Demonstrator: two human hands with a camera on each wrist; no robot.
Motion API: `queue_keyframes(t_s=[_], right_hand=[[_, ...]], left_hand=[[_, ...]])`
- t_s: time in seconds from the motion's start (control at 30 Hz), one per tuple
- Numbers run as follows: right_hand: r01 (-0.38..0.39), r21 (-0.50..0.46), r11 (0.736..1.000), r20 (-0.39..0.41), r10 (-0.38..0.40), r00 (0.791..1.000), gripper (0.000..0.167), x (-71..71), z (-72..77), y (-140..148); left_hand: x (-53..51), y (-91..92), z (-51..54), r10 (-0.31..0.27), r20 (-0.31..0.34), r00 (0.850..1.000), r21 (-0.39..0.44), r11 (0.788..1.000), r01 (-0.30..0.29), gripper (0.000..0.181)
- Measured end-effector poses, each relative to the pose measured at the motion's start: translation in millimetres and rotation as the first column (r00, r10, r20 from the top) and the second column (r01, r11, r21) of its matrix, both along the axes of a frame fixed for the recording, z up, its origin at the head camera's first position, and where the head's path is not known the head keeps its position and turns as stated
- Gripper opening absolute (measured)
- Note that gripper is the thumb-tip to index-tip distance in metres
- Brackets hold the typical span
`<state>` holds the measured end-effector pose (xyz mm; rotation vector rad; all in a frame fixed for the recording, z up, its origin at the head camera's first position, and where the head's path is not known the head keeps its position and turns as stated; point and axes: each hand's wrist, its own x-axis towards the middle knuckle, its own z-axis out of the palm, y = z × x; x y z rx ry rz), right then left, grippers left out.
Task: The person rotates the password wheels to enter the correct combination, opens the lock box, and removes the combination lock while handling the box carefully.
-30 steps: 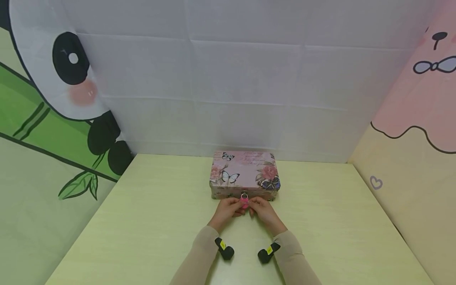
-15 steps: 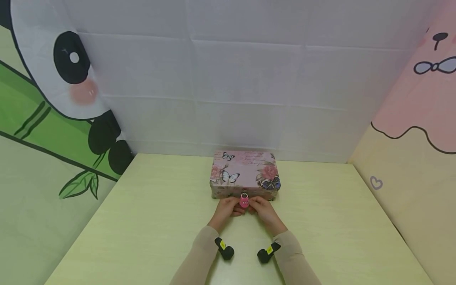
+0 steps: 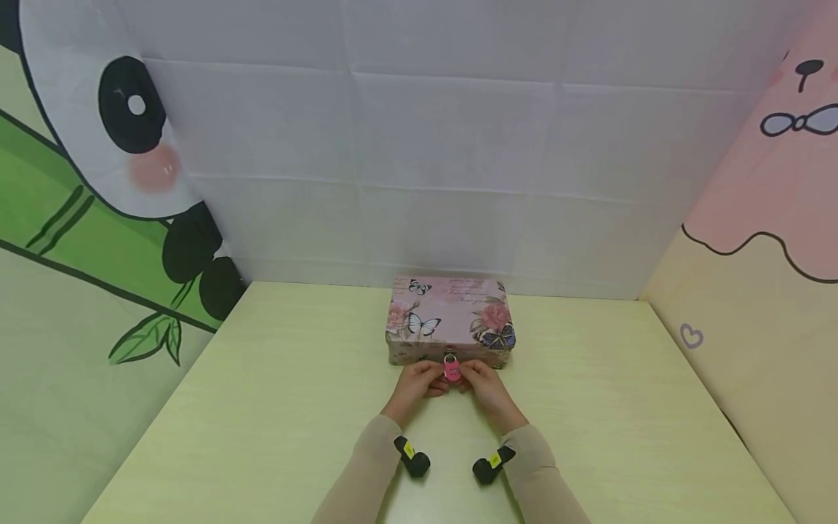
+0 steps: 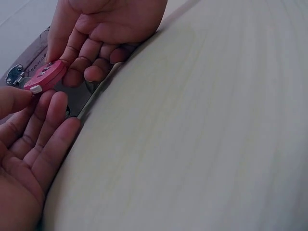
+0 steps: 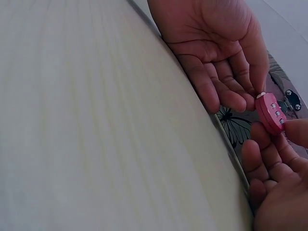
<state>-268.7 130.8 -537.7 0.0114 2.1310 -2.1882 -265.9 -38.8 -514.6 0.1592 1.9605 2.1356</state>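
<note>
Head view: left hand (image 3: pixel 416 383) and right hand (image 3: pixel 486 386) each pinch one side of the pink lock (image 3: pixel 452 372), at the front clasp (image 5: pixel 292 100) of the box (image 3: pixel 452 313). Lock has shifted slightly rightward this last half-second; probably still being worked. Box closed, near table's (image 3: pixel 294 400) far edge, by white backdrop (image 3: pixel 452 167). Table runs wide both sides: elbow room.

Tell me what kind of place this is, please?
Probably a little decorated tabletop booth, not an ordinary room: a pale table with a plain creased sheet behind it, a panda-like cartoon on the left and a pink cartoon animal on the right.
</note>
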Motion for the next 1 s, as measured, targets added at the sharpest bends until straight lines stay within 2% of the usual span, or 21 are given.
queue_keyframes(t_s=[0.1,0.37,0.63,0.7,0.77,0.87,0.93,1.0], right_hand=[[0.008,-0.007,1.000,-0.008,-0.008,1.000,0.017,0.9,-0.3,-0.1],[0.004,-0.059,0.998,-0.049,-0.007,0.999,0.021,1.0,-0.8,-0.3],[0.015,-0.022,1.000,-0.021,-0.016,1.000,0.024,0.3,-0.5,-1.0],[0.004,-0.007,1.000,-0.005,-0.004,1.000,0.025,4.3,7.6,-1.6],[-0.015,-0.009,1.000,0.002,0.015,1.000,0.026,6.5,11.7,-1.5],[-0.053,-0.008,0.999,0.009,0.053,0.999,0.031,14.1,25.7,-1.7],[-0.070,-0.017,0.997,0.013,0.070,0.997,0.033,15.0,27.5,-1.5],[-0.081,-0.005,0.997,0.015,0.081,0.997,0.034,17.4,32.2,-1.9]], left_hand=[[-2.2,-0.4,-2.8,-0.008,-0.011,1.000,0.002,1.000,0.008,0.023],[-18.7,2.6,-33.9,0.005,-0.018,1.000,0.027,1.000,-0.005,0.021],[-20.1,4.1,-39.1,0.012,-0.052,0.999,0.038,0.999,-0.010,0.022],[-17.5,3.4,-34.0,0.004,-0.049,0.999,0.044,0.999,-0.002,0.022],[-18.2,3.2,-34.5,0.002,-0.042,0.999,0.044,0.999,0.000,0.022],[-17.8,2.8,-34.2,0.007,-0.035,0.999,0.045,0.999,-0.005,0.022],[-19.9,3.1,-39.7,0.014,-0.035,0.999,0.045,0.999,-0.013,0.023],[-19.5,2.9,-40.1,0.018,-0.036,0.999,0.049,0.999,-0.016,0.023]])
